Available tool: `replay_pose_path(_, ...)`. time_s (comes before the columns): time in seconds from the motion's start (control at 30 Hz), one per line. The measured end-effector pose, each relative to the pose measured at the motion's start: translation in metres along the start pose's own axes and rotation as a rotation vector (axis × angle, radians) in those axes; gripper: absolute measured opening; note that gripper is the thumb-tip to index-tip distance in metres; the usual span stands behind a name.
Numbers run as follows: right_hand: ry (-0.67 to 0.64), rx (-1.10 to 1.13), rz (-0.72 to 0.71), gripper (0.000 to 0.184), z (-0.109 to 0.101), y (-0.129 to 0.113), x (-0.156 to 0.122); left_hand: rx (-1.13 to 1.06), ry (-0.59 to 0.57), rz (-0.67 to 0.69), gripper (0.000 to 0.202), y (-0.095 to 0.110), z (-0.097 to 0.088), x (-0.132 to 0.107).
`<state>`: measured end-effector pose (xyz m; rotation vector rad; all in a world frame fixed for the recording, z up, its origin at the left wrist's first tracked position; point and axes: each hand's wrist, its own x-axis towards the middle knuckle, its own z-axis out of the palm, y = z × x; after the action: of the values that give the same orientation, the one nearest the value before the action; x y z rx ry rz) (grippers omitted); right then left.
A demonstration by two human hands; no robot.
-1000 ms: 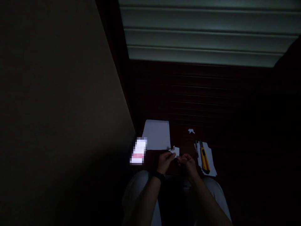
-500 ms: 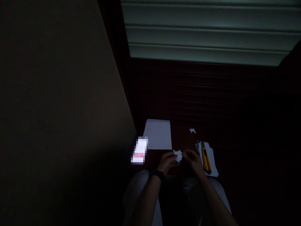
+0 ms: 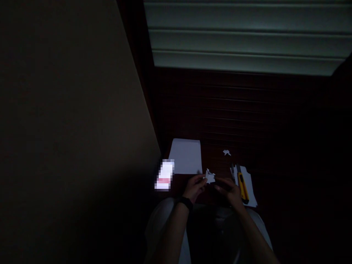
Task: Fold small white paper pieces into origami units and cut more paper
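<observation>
The scene is very dark. My left hand (image 3: pixel 194 188), a dark watch on its wrist, pinches a small jagged white paper piece (image 3: pixel 210 176) by its left edge above a dark wooden surface. My right hand (image 3: pixel 230 191) hovers just right of the paper, fingers curled and pointing toward it; whether they touch it is hard to tell. A yellow utility knife (image 3: pixel 243 187) lies on a white paper scrap (image 3: pixel 250 185) right beside my right hand.
A white sheet of paper (image 3: pixel 186 156) lies behind my left hand. A bright blurred rectangle (image 3: pixel 164 175) glows at its left. A tiny white paper scrap (image 3: pixel 226 152) sits farther back. A wall runs along the left; light slats are beyond.
My right hand has moved right and slightly away from the paper piece toward the knife. The left hand has lifted the paper a little higher.
</observation>
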<state>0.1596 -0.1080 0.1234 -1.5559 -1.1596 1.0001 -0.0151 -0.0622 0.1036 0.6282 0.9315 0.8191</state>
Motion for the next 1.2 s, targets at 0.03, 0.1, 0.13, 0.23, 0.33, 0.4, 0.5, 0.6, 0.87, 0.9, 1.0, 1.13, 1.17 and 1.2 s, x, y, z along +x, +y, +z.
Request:
replay_pose_path(0.03, 0.023, -0.027, -0.045, 0.035, -0.006, -0.001, 0.001, 0.01, -0.011, -0.009, 0.047, 0.001, 0.0, -0.001)
replay_pose_path(0.1, 0.022, -0.065, -0.109, 0.035, -0.017, -0.003, 0.004, 0.037, -0.035, -0.029, 0.05, 0.003, 0.001, -0.002)
replay_pose_path(0.13, -0.006, -0.065, -0.125, 0.034, -0.021, -0.005, 0.006, 0.048, -0.046, -0.039, 0.051, 0.004, 0.001, -0.002)
replay_pose_path(0.23, -0.23, 0.002, -0.084, 0.037, -0.028, -0.008, 0.012, 0.118, -0.082, -0.057, 0.054, 0.003, -0.001, -0.002)
replay_pose_path(0.33, -0.386, 0.069, -0.01, 0.041, -0.024, -0.011, 0.017, 0.205, -0.107, -0.076, 0.049, 0.001, -0.005, 0.0)
replay_pose_path(0.4, -0.387, 0.091, 0.003, 0.044, -0.02, -0.013, 0.018, 0.216, -0.106, -0.096, 0.046, -0.001, -0.006, 0.002)
replay_pose_path(0.5, -0.383, 0.112, 0.007, 0.046, -0.017, -0.017, 0.02, 0.192, -0.096, -0.132, 0.045, -0.001, -0.007, 0.004)
replay_pose_path(0.6, -0.421, 0.106, 0.051, 0.034, -0.016, -0.019, 0.024, 0.158, -0.096, -0.169, 0.041, 0.0, -0.008, 0.006)
replay_pose_path(0.87, -0.509, 0.118, 0.092, 0.024, -0.005, -0.018, 0.063, 0.084, -0.069, -0.215, 0.05, 0.021, -0.02, 0.024)
replay_pose_path(0.9, -0.487, 0.133, 0.103, 0.03, -0.003, -0.017, 0.069, 0.075, -0.064, -0.209, 0.053, 0.025, -0.021, 0.029)
replay_pose_path(1.0, -0.452, 0.145, 0.103, 0.035, 0.002, -0.013, 0.088, 0.082, -0.076, -0.19, 0.053, 0.039, -0.025, 0.046)
replay_pose_path(1.13, -0.443, 0.076, 0.093, 0.029, 0.007, -0.004, 0.114, 0.089, -0.103, -0.173, 0.045, 0.053, -0.028, 0.073)
replay_pose_path(1.17, -0.432, 0.074, 0.096, 0.03, 0.007, -0.001, 0.12, 0.09, -0.099, -0.172, 0.043, 0.055, -0.028, 0.079)
replay_pose_path(1.2, -0.419, 0.073, 0.099, 0.032, 0.007, 0.001, 0.124, 0.096, -0.095, -0.17, 0.042, 0.057, -0.027, 0.085)
